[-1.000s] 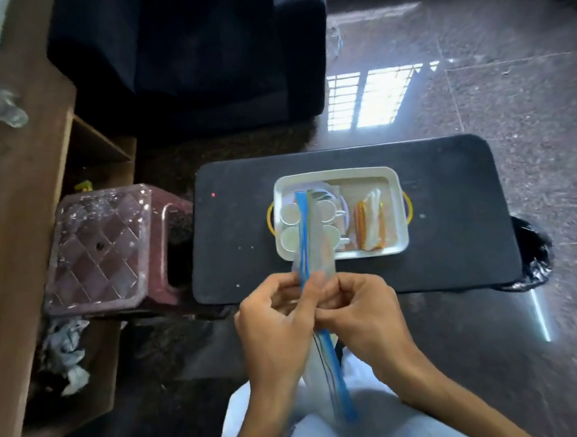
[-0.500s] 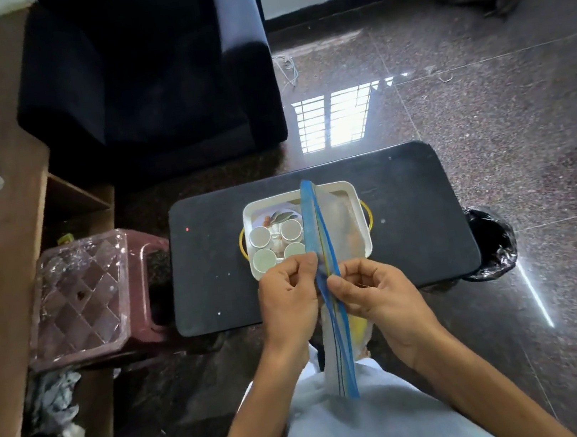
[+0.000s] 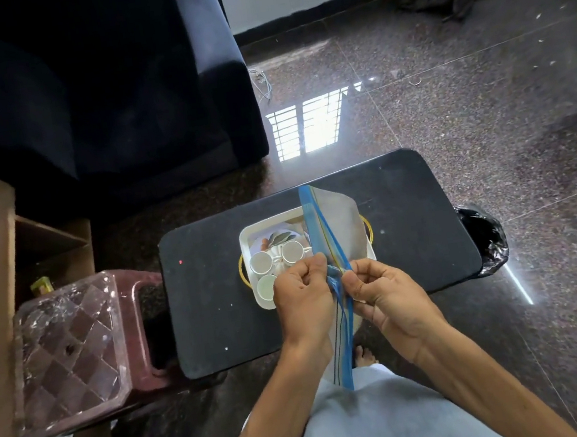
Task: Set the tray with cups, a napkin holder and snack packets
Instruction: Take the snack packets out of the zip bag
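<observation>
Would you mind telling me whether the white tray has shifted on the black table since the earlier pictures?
No. The tray lies central on the table as before; only the camera view changed.

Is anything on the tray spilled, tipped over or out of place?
Nothing stands out. The visible cups stand upright in the tray on the black table. The zip bag, pinched by the left hand and the right hand, hides the tray's right part.

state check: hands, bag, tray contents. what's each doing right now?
zip bag: held up edge-on; sealed or open, cannot tell.
left hand: pinches the bag's blue zip strip.
right hand: pinches the same strip from the other side.
cups: three visible, upright in the tray.
tray: flat on the black table, partly hidden by the bag.
</observation>
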Demonstrator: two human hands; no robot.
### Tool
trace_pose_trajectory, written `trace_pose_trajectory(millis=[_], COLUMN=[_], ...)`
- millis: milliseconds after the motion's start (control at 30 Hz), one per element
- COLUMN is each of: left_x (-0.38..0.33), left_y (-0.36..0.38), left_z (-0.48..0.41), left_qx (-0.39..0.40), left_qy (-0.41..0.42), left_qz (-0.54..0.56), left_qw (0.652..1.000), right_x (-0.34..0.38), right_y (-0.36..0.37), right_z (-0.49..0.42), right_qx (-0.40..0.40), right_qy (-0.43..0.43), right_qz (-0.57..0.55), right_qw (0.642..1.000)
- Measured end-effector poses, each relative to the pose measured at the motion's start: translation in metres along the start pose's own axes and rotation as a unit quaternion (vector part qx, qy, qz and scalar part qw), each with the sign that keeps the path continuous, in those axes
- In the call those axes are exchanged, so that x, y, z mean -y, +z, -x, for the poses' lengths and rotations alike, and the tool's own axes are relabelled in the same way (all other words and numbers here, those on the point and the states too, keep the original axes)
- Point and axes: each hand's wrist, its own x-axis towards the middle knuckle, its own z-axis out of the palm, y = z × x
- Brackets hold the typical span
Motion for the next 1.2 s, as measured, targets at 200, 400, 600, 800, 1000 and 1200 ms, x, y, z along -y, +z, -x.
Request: trace_pose_trajectory(millis=[200,400,600,800,1000,1200], left_x=[-0.010,-0.019,-0.019,-0.029,-0.032,-0.028], left_y=[-0.003,0.002,0.024,0.075,0.098,0.100], left_z=[-0.028,-0.038,-0.030,-0.030,-0.052,-0.062], left_qx=[0.032,0.099,0.099,0.030,-0.023,-0.084], left_qy=[-0.120,-0.094,0.023,0.002,-0.084,-0.110], left_qz=[0.123,0.105,-0.041,-0.061,0.175,0.234], left_qw=[0.985,0.985,0.994,0.998,0.981,0.962], right_x=[0.004,0.019,0.046,0.085,0.130,0.168], right_y=[0.007,-0.001,-0.019,-0.047,-0.108,-0.171], right_z=[-0.013,-0.011,-0.027,-0.047,-0.064,-0.075], right_qx=[-0.009,-0.029,-0.042,-0.010,-0.034,-0.035], right_qy=[0.043,-0.027,-0.102,-0.063,-0.012,-0.011], right_qz=[-0.098,-0.029,0.221,0.196,0.081,0.041], right_qw=[0.994,0.999,0.969,0.979,0.996,0.998])
